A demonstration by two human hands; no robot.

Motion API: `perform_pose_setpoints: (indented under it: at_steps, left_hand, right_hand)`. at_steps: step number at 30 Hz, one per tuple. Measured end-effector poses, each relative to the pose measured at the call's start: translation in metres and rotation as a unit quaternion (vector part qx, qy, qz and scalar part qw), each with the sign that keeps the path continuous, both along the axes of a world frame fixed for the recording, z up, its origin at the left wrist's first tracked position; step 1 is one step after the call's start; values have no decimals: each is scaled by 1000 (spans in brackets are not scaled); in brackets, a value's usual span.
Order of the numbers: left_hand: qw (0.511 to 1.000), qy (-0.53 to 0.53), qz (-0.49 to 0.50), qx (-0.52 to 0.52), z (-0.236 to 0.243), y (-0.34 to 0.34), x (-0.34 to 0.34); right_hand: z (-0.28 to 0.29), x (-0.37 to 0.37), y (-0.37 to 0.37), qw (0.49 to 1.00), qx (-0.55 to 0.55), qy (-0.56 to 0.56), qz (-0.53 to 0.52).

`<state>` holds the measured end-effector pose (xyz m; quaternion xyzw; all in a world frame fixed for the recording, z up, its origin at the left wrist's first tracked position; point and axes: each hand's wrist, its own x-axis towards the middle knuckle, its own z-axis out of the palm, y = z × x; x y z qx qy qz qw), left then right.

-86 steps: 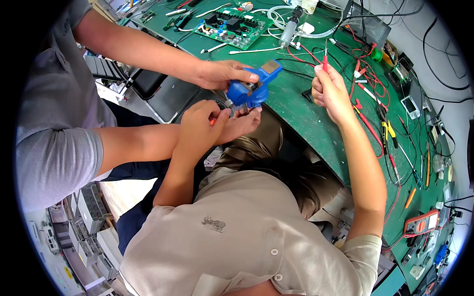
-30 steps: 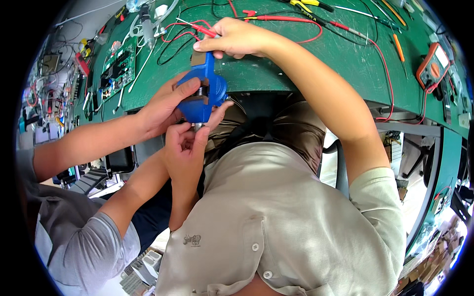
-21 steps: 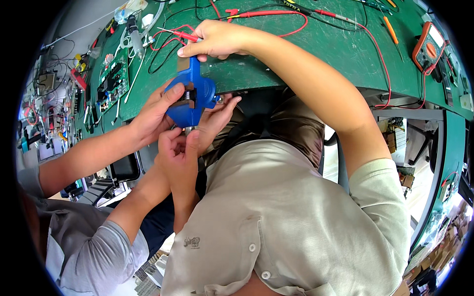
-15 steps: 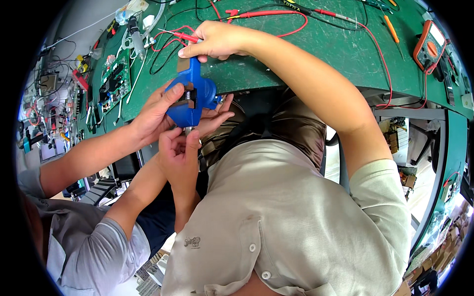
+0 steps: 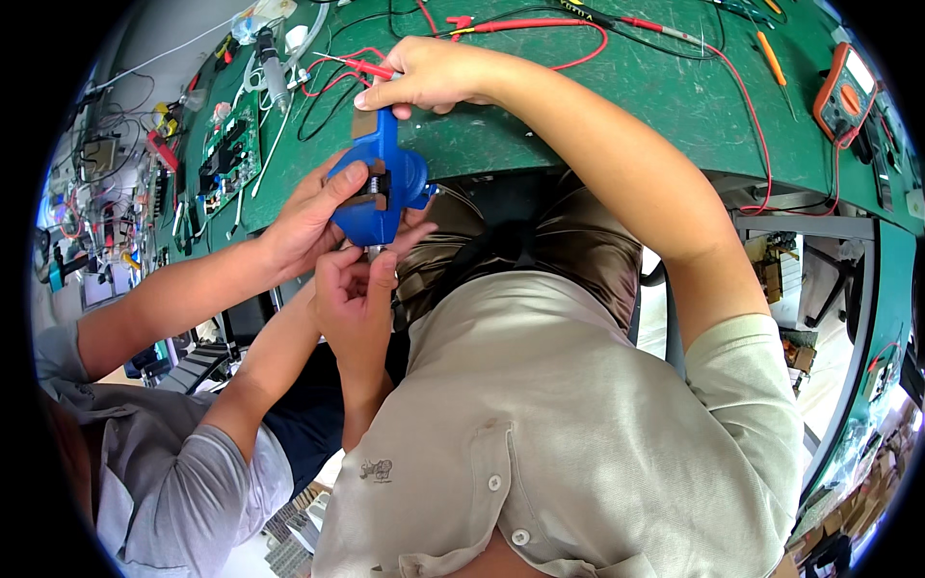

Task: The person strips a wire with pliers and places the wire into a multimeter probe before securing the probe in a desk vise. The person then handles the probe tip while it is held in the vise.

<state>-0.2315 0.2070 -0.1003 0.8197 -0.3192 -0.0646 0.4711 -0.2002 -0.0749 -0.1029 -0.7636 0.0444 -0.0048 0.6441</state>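
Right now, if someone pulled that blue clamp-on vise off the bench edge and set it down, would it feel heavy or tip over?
The blue vise looks chunky and solid, so probably stiff and heavy for its size. Its irregular shape suggests it might tip on the green bench. The left hand works beneath it, perhaps at a screw; the right hand rests above.

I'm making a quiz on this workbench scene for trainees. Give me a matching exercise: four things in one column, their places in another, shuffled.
Things:
1. blue bench vise
2. orange multimeter
3. green circuit board
4. right hand

Places:
A. far right of the bench
B. on the bench, left of the vise
C. clamped at the bench's front edge
D. on the bench just above the vise

Pairs: 1-C, 2-A, 3-B, 4-D
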Motion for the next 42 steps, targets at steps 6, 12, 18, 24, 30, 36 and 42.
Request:
perform_pose_setpoints:
  at_steps: [6, 12, 18, 24, 30, 36, 42]
  left_hand:
    - [999, 32, -11, -28, -3, 1, 3]
    - [1000, 11, 1, -12, 1, 0, 2]
    - [1000, -1, -8, -6, 1, -3, 1]
    - [1000, -2, -10, -6, 3, -5, 1]
    - [1000, -7, 2, 14, 12, 1, -7]
    - [1000, -13, -17, 4, -6, -3, 2]
    - [1000, -16, -6, 23, -1, 1, -4]
  right_hand:
    - [0, -2, -1, 1000, 9, -5, 8]
    - [-2, 1, -1, 1000, -3, 0, -3]
    - [-1, -1, -2, 1000, 15, -1, 2]
    - [-1, 1, -2, 1000, 13, 1, 1]
    - [4, 0, 6, 999, 33, -11, 22]
    - [0, -5, -3, 1000, 18, -9, -14]
    - [4, -4, 3, 999, 39, -25, 8]
